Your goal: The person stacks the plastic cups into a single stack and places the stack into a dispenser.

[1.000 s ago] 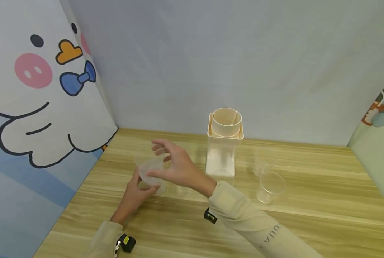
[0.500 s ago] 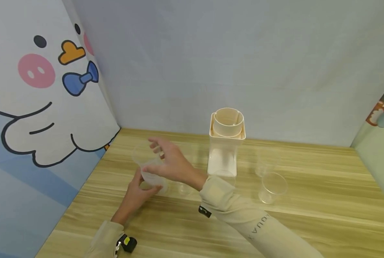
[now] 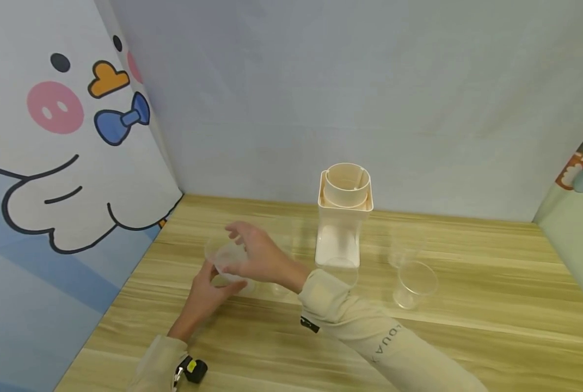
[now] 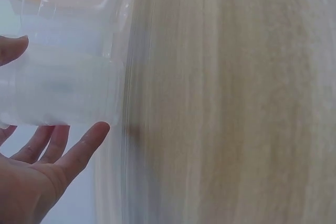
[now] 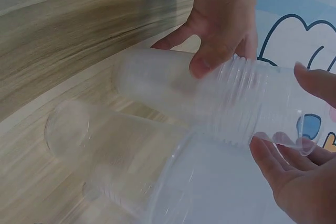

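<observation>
A stack of nested clear plastic cups (image 5: 157,77) stands upright at the left part of the table. My left hand (image 3: 205,294) grips it low down, thumb on one side and fingers on the other. At the stack's top, my right hand (image 3: 264,258) holds the uppermost cup (image 5: 281,100) near its rim between thumb and fingers. That cup sticks out well above the other rims but its lower part is still inside the stack. In the left wrist view the cup walls (image 4: 63,87) look milky, and the right hand is mostly hidden behind them.
A cream-white stand (image 3: 337,234) with a round open cylinder on top stands at the back. Single clear cups surround it: one in front (image 3: 341,275), one to the right (image 3: 415,286), one behind that (image 3: 400,253). Another cup (image 3: 278,288) stands beside the stack.
The right hand and the uppermost cup rose a little, then came lower again. The left hand stays around the stack. The head view has shifted slightly.
</observation>
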{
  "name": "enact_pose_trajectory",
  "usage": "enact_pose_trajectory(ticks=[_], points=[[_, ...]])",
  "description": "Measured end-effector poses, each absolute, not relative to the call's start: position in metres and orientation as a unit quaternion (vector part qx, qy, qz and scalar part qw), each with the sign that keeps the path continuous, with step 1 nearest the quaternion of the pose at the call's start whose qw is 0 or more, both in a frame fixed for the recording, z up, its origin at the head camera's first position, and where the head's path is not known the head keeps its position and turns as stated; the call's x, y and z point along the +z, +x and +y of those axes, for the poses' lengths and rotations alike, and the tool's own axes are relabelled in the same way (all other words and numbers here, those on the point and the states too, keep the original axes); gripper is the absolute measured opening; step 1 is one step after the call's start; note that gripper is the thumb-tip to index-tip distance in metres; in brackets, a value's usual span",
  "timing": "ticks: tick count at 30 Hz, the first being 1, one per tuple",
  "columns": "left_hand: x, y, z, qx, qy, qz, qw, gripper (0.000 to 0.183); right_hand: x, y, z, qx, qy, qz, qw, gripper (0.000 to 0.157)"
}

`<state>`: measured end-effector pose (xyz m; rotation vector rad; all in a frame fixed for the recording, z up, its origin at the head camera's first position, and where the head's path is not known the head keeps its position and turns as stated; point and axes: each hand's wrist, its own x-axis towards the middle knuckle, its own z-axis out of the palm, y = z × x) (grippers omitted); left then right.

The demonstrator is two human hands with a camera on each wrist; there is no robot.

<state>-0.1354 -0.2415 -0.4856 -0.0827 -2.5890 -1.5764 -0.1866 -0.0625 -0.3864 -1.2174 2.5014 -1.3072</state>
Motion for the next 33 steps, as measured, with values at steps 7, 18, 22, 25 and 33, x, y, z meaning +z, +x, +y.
enact_pose_trajectory(ticks=[7,18,22,25,33], points=[[-0.490,-0.134,-0.235,-0.512,-0.040,-0.855,0.076,0.076,-0.386,-0.185,-0.061,-0.381,-0.384,0.840,0.048,0.071],[-0.488,-0.132,-0.231,-0.490,-0.033,-0.866,0.091,0.070,-0.389,-0.183,-0.066,-0.323,-0.362,0.873,0.043,0.074],[-0.486,-0.131,-0.231,-0.487,-0.032,-0.868,0.096,0.069,-0.389,-0.183,-0.066,-0.316,-0.364,0.875,0.044,0.075],[-0.486,-0.131,-0.231,-0.480,-0.029,-0.871,0.097,0.069,-0.388,-0.182,-0.066,-0.317,-0.363,0.875,0.048,0.076],[-0.488,-0.133,-0.233,-0.490,-0.039,-0.864,0.111,0.064,-0.386,-0.176,-0.071,-0.322,-0.351,0.878,0.051,0.071]])
